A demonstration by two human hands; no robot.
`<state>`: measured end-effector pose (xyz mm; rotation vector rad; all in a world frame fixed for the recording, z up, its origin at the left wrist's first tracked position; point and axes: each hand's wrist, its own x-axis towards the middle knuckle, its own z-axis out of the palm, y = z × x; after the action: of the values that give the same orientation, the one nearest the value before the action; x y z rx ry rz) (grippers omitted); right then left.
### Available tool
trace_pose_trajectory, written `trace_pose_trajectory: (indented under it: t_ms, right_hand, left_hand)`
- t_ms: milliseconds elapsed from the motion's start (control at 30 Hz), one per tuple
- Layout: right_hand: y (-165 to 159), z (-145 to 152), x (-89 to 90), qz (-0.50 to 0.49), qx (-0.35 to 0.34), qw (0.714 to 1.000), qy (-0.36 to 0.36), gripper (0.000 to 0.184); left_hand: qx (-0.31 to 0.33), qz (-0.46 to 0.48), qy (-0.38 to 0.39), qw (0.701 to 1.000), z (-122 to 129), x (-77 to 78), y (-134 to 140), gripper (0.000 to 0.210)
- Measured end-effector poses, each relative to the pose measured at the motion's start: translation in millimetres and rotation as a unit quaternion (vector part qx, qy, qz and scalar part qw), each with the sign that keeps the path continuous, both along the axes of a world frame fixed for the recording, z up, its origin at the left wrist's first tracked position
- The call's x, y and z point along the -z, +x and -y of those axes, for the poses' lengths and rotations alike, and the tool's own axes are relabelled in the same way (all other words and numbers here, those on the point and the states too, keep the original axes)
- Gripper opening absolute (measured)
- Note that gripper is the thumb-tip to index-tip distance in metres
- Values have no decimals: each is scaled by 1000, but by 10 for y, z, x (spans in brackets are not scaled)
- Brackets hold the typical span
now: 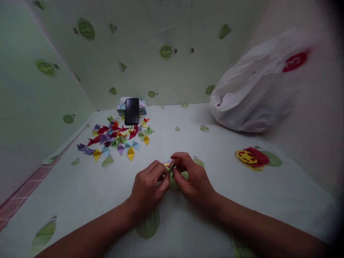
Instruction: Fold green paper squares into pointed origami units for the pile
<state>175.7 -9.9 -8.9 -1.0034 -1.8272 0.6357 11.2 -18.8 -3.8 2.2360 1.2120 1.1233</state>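
Note:
Low over the middle of the table, my left hand [152, 182] and my right hand [195, 179] meet fingertip to fingertip. Both pinch a small green folded paper [170, 167], partly hidden by my fingers. Just behind it, bits of yellow and pink paper [167, 164] show between the hands. Under my right hand lies a light green patch [175, 184]; whether it is paper or cloth print I cannot tell. Many small folded paper pieces [115, 134] in red, purple, yellow, green, blue and orange lie loosely piled at the back left.
A black phone [132, 111] leans upright against a tissue box [142, 106] behind the pile. At the back right stands a full white plastic bag [249, 93]. Red and yellow cut-out shapes [251, 158] lie to the right. Balloon-printed cloth [188, 222] covers the table.

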Motion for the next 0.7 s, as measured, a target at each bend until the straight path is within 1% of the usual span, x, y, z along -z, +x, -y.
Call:
trace_pose_trajectory:
  t_ms: [67,100,167,200,267,300,333,400,467,600,700]
  right_hand:
    - [-2,-14,-7,-26,-4,999,-42,34]
    - [-2,-23,-10,-49,-13,996,-69,32]
    - [-2,-43,-22,-114,-44,984,-133,27]
    - [-2,-54,-32,-150,-60,973,-164,24]
    - [-2,-75,-56,-213,-80,951,-210,20]
    - [-2,-84,-69,-233,-82,943,-223,19]
    - [0,-91,-81,-246,-85,938,-230,19]
    - [5,-97,-95,-257,-86,933,-235,19]
    - [12,-94,-91,-243,-78,941,-221,18]
    - [25,-81,-55,-177,-44,968,-172,10]
    - [25,-74,-39,-157,-26,973,-166,6]
  left_hand:
    - [-2,29,-41,999,2,-24,3,14]
    - [-6,51,-73,996,-1,-35,4,13]
    - [-15,113,-163,980,-17,-50,3,10]
    - [-15,153,-215,965,-29,-54,0,10]
    - [-4,235,-310,921,-55,-52,-8,13]
    - [7,268,-345,900,-66,-47,-12,15]
    - [17,288,-366,885,-74,-41,-17,16]
    - [29,314,-380,869,-82,-28,-24,18]
    - [32,325,-381,865,-80,-20,-24,17]
    - [27,313,-360,879,-69,-28,-7,15]
    - [25,294,-333,896,-57,-47,4,13]
